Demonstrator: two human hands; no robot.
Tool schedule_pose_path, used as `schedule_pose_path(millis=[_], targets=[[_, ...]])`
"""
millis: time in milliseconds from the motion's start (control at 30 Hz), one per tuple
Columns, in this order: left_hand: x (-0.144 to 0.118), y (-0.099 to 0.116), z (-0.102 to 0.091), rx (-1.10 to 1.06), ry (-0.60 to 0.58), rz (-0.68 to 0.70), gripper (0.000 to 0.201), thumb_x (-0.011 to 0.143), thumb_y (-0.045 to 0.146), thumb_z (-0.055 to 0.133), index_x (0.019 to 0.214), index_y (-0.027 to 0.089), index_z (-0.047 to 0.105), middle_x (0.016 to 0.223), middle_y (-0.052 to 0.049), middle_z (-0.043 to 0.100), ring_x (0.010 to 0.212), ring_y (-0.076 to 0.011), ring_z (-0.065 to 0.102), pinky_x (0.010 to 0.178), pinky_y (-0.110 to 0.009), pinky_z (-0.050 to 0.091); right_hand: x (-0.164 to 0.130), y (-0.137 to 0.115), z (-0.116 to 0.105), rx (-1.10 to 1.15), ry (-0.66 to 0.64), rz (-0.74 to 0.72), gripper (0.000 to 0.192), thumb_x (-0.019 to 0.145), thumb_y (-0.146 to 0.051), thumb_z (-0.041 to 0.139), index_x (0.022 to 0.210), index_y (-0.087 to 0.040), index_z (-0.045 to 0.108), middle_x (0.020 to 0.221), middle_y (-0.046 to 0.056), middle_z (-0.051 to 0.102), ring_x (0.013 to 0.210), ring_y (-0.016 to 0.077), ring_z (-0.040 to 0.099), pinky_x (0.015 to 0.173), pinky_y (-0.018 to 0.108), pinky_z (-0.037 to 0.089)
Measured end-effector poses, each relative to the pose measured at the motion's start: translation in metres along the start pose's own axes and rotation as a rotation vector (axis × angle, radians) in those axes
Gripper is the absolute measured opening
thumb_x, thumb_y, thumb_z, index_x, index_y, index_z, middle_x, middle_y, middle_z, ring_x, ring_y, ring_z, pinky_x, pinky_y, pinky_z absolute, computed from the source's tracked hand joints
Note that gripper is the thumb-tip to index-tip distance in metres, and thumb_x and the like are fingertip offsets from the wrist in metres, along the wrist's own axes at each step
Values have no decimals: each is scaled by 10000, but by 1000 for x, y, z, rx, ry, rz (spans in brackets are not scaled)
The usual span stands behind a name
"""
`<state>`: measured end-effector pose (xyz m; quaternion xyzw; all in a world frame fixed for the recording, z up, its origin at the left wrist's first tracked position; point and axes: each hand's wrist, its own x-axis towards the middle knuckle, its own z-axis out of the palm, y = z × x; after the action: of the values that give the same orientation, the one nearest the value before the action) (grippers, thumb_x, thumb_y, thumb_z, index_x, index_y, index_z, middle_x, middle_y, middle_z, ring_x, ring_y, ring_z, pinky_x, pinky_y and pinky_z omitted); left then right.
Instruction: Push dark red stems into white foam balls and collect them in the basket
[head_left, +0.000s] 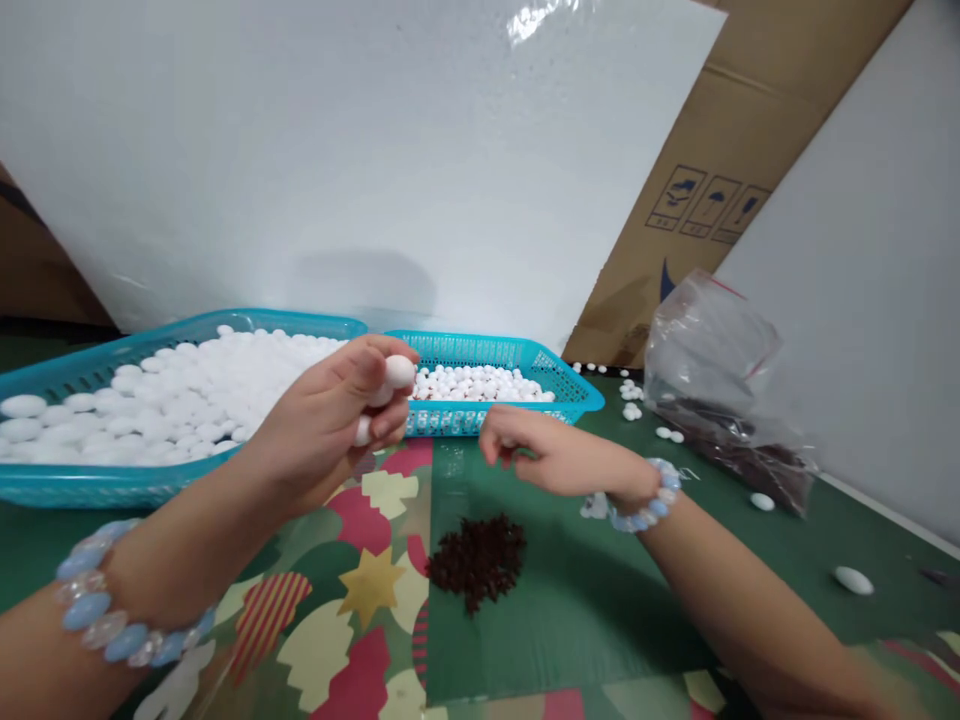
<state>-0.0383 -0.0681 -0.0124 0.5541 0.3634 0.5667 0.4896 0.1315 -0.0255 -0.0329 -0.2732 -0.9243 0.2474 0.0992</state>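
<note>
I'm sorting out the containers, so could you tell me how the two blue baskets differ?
The left basket looks larger and is heaped with white beads; the right basket looks smaller, with a shallower layer that leaves its mesh wall showing. Both are turquoise plastic and stand side by side.

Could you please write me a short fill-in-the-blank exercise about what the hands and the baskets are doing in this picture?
1. The left hand pinches a white ____ between its fingertips.
2. Both turquoise baskets, the large basket and the small basket, hold beads of ____ colour.
3. The dark brown pile lies on the table, nearest the ____ hand.
4. Each wrist wears a pale blue ____.

Missing words: bead; white; right; bracelet
</note>
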Motion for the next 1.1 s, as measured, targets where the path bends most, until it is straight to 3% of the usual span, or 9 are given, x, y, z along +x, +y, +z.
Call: schedule_pose_path(millis=[67, 133, 300, 467, 600, 800, 1100], targets=[[0, 0, 0, 16, 34, 24, 195, 734, 287, 309, 618, 192, 433, 488, 46, 319, 326, -6, 265, 331, -170, 157, 3, 5, 3, -222, -167, -15, 248, 603, 18, 392, 786, -110, 498, 772, 46, 442, 639, 92, 410, 595, 240, 362], [1, -1, -1, 56, 68, 22, 184, 744, 287, 282, 676, 204, 431, 485, 50, 296, 330, -9, 269, 340, -172, 166, 4, 8, 5, -301, -285, -11, 221, 664, -89, 434, 866, -108, 521, 812, 68, 476, 654, 106, 428, 605, 248, 357], [2, -3, 1, 91, 93, -48, 185, 707, 347, 339, 699, 192, 441, 460, 54, 244, 325, -10, 254, 330, -171, 142, 7, 17, 7, -306, -400, -2, 219, 640, -86, 494, 848, -112, 559, 715, 27, 539, 578, 76, 432, 533, 190, 334], [3, -6, 4, 9, 129, -137, 239, 690, 365, 359, 635, 151, 450, 456, 51, 238, 308, -9, 230, 307, -175, 117, 12, 25, 13, -269, -415, -27, 144, 643, -112, 506, 767, -107, 578, 659, -1, 534, 565, 58, 426, 524, 159, 325], [2, -9, 3, -27, 61, -171, 150, 661, 283, 430, 630, 150, 490, 438, 55, 263, 296, 0, 221, 304, -169, 119, 13, 26, 15, -248, -391, -25, 100, 655, -89, 489, 689, -94, 583, 620, -2, 527, 550, 53, 428, 519, 153, 321], [-1, -11, 2, -57, -96, -245, 163, 576, 235, 526, 732, 190, 538, 605, 28, 453, 310, 6, 281, 317, -178, 126, 11, 23, 10, -235, -349, 7, 109, 683, -128, 478, 724, -84, 570, 627, 11, 532, 542, 56, 435, 502, 153, 321], [-3, -9, 5, -61, -151, -250, 148, 578, 217, 533, 718, 168, 542, 604, 27, 505, 318, 6, 301, 315, -171, 143, 14, 24, 17, -216, -416, -35, 172, 644, -112, 519, 811, -91, 555, 642, 2, 517, 543, 53, 414, 499, 146, 305]])
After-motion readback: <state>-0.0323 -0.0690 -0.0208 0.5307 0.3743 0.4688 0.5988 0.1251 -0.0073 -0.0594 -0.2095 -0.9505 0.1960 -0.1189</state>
